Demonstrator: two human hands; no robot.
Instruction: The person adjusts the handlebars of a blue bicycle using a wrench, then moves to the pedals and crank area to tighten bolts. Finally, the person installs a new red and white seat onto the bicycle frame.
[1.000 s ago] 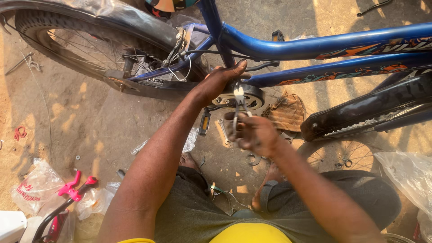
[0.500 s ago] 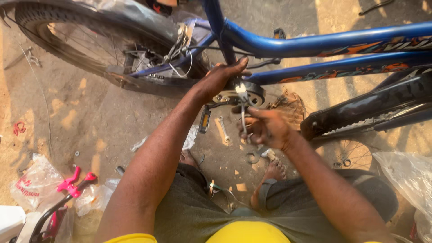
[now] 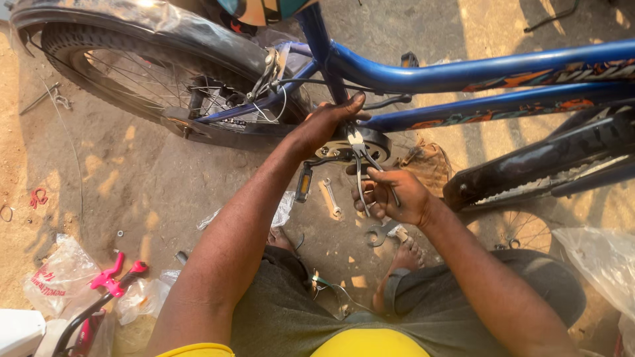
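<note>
Our right hand [image 3: 395, 197] is closed around the two thin metal handles of a pair of grey pliers [image 3: 362, 166], whose nose points up, toward 12 o'clock, and meets the dark round chainwheel cover [image 3: 377, 142] at the bottom of the blue bicycle frame [image 3: 456, 71]. Our left hand [image 3: 325, 125] lies just at 11 o'clock from the pliers; its palm presses on the same cover and its fingers curl around the frame where the tubes join, so it is gripping the bicycle itself. We cannot tell what small part the pliers bite.

Below the hands, at 7 o'clock, a black pedal with an orange reflector [image 3: 304, 182] hangs. Beside it a small silver spanner [image 3: 331, 196] lies on the dusty concrete floor [image 3: 132, 178]. A second grey spanner [image 3: 377, 234] lies at 6 o'clock from the right hand, near our bare foot [image 3: 402, 258].

At 10 o'clock stands the rear wheel with a black tyre and mudguard [image 3: 132, 39]. At 3 o'clock we see a black chain guard [image 3: 536, 165]. Far at 8 o'clock, well apart, lie a clear plastic bag [image 3: 59, 274] and pink plastic parts [image 3: 109, 277].
</note>
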